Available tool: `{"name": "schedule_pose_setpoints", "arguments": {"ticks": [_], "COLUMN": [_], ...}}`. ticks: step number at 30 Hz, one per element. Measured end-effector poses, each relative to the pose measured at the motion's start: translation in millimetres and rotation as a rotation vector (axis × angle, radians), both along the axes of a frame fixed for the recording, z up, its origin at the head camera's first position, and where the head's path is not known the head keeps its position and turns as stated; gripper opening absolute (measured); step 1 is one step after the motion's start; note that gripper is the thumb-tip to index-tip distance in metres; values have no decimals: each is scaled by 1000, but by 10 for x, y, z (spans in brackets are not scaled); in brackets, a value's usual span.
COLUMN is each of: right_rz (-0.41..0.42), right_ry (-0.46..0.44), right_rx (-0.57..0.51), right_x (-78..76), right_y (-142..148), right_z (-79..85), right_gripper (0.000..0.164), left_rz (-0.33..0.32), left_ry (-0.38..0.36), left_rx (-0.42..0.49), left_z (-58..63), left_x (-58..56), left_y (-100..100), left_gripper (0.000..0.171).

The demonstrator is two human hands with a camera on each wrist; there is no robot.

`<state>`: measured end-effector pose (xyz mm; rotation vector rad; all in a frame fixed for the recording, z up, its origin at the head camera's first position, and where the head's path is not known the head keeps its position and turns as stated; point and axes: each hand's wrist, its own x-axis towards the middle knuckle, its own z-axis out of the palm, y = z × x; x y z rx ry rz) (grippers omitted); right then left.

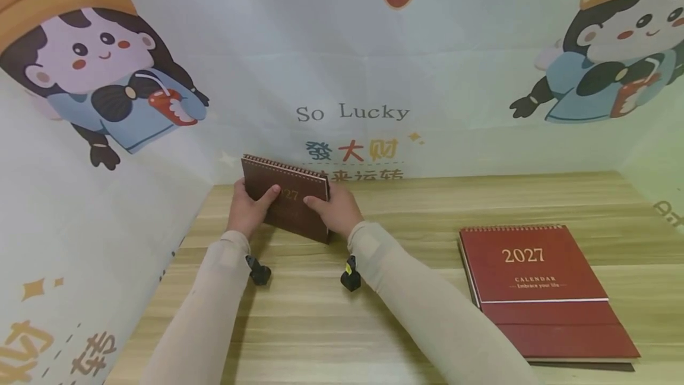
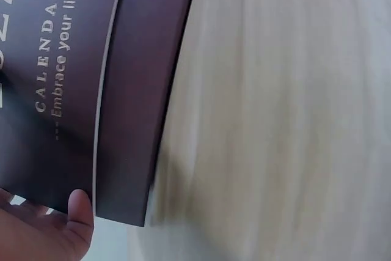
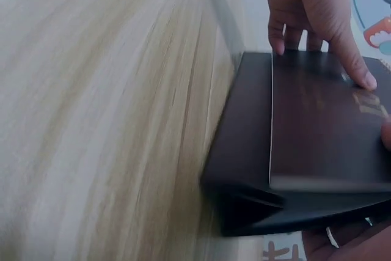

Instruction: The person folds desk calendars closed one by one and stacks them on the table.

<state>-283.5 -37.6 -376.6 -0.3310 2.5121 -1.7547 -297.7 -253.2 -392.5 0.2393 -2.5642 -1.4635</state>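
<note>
Both hands hold a dark brown-red spiral-bound desk calendar (image 1: 296, 215) near the back wall, its ringed edge on top and its cover facing me. My left hand (image 1: 248, 210) grips its left side, thumb across the cover beside the gold "2027". On the opposite side my right hand (image 1: 339, 210) grips it, thumb also on the front and the other fingers mostly hidden behind. In the right wrist view the calendar (image 3: 330, 126) shows a gap between its stand panels at the near end. The left wrist view shows the left thumb (image 2: 79, 212) by the cover's lower edge.
A second, brighter red 2027 calendar (image 1: 561, 325) lies on the wooden table (image 1: 417, 242) at the right, beyond the right forearm. Behind the table rises a pale printed backdrop (image 1: 454, 106), which also covers the left side. Black wrist-worn devices (image 1: 350, 275) hang beneath the sleeves.
</note>
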Motion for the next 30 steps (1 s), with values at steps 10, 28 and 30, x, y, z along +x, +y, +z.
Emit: {"name": "schedule_pose_setpoints", "arguments": {"ticks": [10,28,30], "right_rz": [9,66,67], "right_ry": [-41,-12,-15], "right_rx": [-26,10,11], "right_x": [-2,-14,-17], "right_y": [-15,59,64], "right_z": [5,-3,0], "right_gripper": [33,44,44], "left_rz": [16,-164,-162], "left_ry": [26,-285,-285], "left_rx": [-28,-209,-219], "left_z": [25,-34,-37], "left_x": [11,16,7], "left_y": [-34,-303,-304], "left_gripper": [102,104,104]}}
